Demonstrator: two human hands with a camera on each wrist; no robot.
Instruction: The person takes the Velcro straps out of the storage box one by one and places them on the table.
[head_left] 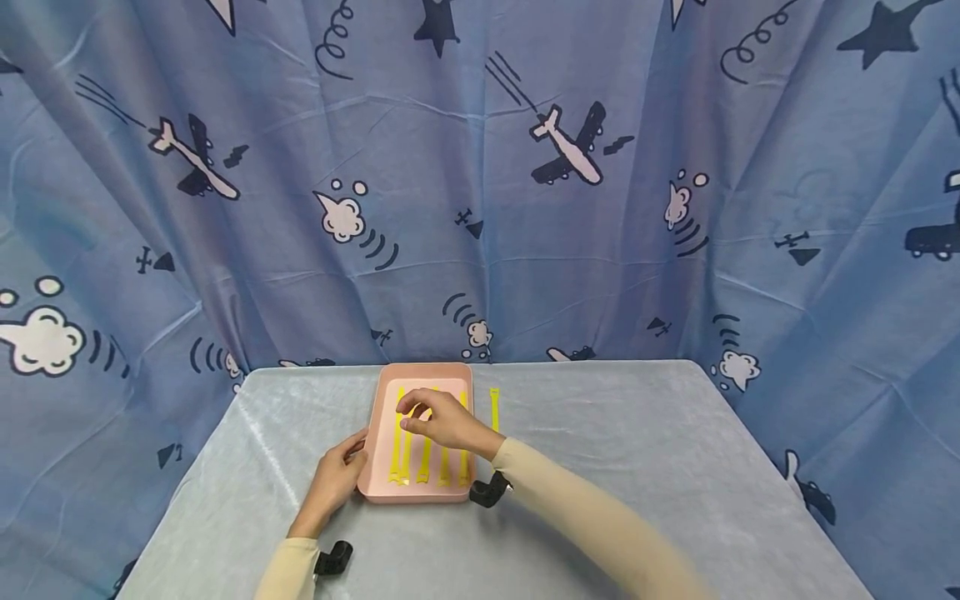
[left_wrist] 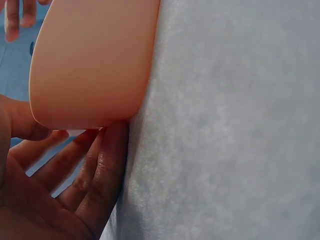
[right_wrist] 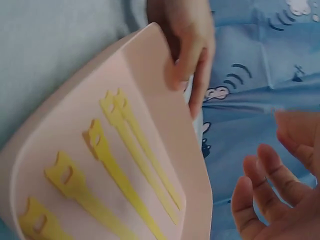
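A pink rectangular tray (head_left: 427, 498) sits on the table with several yellow hook-and-loop cable ties (right_wrist: 117, 172) laid lengthwise inside. Each tie has a wide slotted head. My left hand (head_left: 335, 479) holds the tray's left side, thumb at the rim and fingers against the outer wall, as the left wrist view shows close up. Above the tray hovers my right hand (head_left: 442, 421), fingers loosely bent with nothing between them; it hides the middle of some ties. Another yellow cable tie (head_left: 494, 408) lies on the table just right of the tray, partly covered by the right forearm.
A grey cloth covers the table (head_left: 615, 433). Behind it hangs a blue curtain (head_left: 420, 250) printed with planes and stars. A black wrist camera (head_left: 489, 490) on the right arm is near the tray's lower right corner.
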